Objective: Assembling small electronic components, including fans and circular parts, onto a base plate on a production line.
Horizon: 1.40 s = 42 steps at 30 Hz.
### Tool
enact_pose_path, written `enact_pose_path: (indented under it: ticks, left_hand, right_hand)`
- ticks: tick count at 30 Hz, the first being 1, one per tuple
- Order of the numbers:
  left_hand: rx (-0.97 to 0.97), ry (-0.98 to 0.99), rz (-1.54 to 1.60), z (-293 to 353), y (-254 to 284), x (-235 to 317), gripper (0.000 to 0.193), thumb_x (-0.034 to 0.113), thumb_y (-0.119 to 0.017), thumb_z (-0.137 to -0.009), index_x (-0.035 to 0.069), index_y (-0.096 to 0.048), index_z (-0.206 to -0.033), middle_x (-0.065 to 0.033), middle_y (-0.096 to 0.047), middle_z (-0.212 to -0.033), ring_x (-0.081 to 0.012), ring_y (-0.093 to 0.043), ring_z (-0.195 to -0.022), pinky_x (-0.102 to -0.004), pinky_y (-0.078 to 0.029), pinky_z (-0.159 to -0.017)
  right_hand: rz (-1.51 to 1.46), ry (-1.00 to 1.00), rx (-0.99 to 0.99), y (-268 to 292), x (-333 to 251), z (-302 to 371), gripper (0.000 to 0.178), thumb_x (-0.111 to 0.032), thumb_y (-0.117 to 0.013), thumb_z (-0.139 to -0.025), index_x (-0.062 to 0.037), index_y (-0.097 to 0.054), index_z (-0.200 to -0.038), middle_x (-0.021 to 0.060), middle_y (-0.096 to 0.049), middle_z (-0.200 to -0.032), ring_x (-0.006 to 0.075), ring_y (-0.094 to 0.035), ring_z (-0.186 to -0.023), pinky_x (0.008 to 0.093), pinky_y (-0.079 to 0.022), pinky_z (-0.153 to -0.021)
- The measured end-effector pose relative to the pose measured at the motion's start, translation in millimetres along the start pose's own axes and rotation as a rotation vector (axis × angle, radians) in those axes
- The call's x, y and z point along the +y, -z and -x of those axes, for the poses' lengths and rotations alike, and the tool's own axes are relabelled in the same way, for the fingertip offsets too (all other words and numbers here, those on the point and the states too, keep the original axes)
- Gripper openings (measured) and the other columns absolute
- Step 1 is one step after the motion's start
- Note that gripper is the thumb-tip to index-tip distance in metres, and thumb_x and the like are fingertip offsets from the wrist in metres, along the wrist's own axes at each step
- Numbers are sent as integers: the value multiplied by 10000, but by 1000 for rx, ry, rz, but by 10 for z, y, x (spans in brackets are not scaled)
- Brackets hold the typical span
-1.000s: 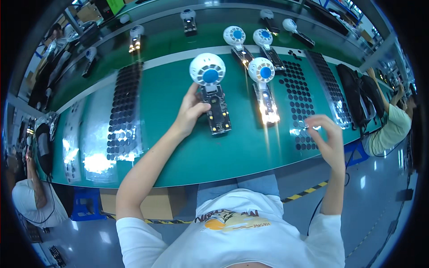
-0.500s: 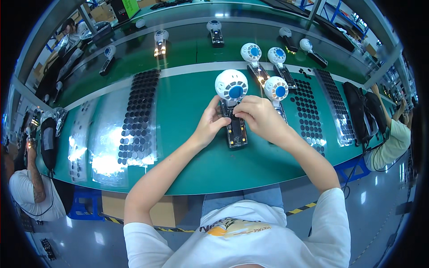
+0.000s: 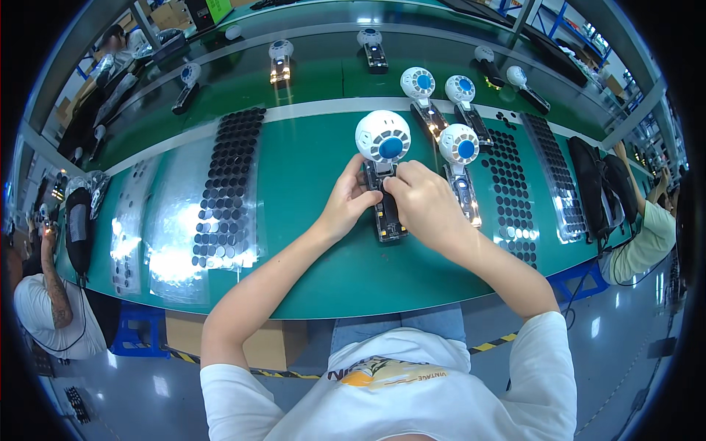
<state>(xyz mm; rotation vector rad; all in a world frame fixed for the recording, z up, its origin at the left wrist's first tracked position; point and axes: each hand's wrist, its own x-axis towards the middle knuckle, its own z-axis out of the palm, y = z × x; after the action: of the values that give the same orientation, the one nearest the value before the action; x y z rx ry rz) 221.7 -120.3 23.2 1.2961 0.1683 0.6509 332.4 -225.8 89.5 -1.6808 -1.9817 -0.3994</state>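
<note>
A handheld device with a round white head, a blue disc and a black body with exposed circuitry (image 3: 383,138) stands on the green table in front of me. My left hand (image 3: 351,200) grips its body from the left, thumb across the front. At the upper part of the body, just below the head, my right hand (image 3: 423,197) has its fingertips pinched together against the front. Whatever those fingertips hold, if anything, is hidden. Right of that hand lies a similar device (image 3: 460,151) with lit lamps; two more, one (image 3: 421,87) also lit, lie behind it.
Clear sheets of black round pads (image 3: 222,191) lie left, with more pads (image 3: 509,184) right. Beyond the table's pale edge, a green conveyor belt (image 3: 316,81) carries several similar devices. Black pouches (image 3: 594,176) lie far right. Co-workers sit at both sides.
The devices on the belt have shifted right. My right hand has turned and dropped slightly, its fingers more curled at the body. My left hand keeps its grip.
</note>
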Motion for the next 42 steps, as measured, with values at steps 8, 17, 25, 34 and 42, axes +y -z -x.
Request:
enact_pose_path:
  ticks: [8,17,25,34,42]
  left_hand:
    - [61,113,99,-17,54,-41,652,-22,-489,-763,97,-237,-1352,-170,-499,-1113,-187,-519,-942,-279,-434,-809]
    - [33,-133,574,-78,0,6,703,83,-503,-829,142,-94,-1398,-179,-239,-1390,-322,-363,-1217,-396,-339,-979]
    - [-155,-8,-118,-90,-16,-42,500,19,-481,-839,60,-276,-1293,-142,-344,-1248,-230,-435,-1076,-299,-420,-823]
    - [-223,-20,-255,-95,21,4,414,2,-474,-834,43,-345,-1226,-112,-389,-1203,-197,-466,-1026,-292,-423,-825]
    - [-251,-42,-218,-132,50,-22,372,8,-470,-833,43,-378,-1192,-117,-414,-1174,-194,-478,-995,-289,-428,-811]
  right_hand:
    - [-45,-134,-12,13,37,-11,254,-1,-581,-703,-20,-581,-957,116,-542,-804,253,-553,-689,313,-466,-620]
    - [-207,-187,-89,-30,584,-647,505,-93,-573,-696,-83,-429,-1180,197,-556,-897,354,-577,-718,410,-468,-652]
    - [589,-298,228,-191,2235,-1521,294,-212,-520,-799,-93,-527,-1067,199,-549,-936,376,-560,-738,394,-461,-682]
    - [14,-234,-475,-732,3045,-1642,246,-252,-498,-833,-109,-586,-1013,47,-626,-913,204,-566,-780,299,-451,-724]
    - [-59,-294,-61,-244,2469,-1664,158,-103,-515,-794,-124,-585,-933,-1,-581,-738,155,-501,-603,281,-424,-594]
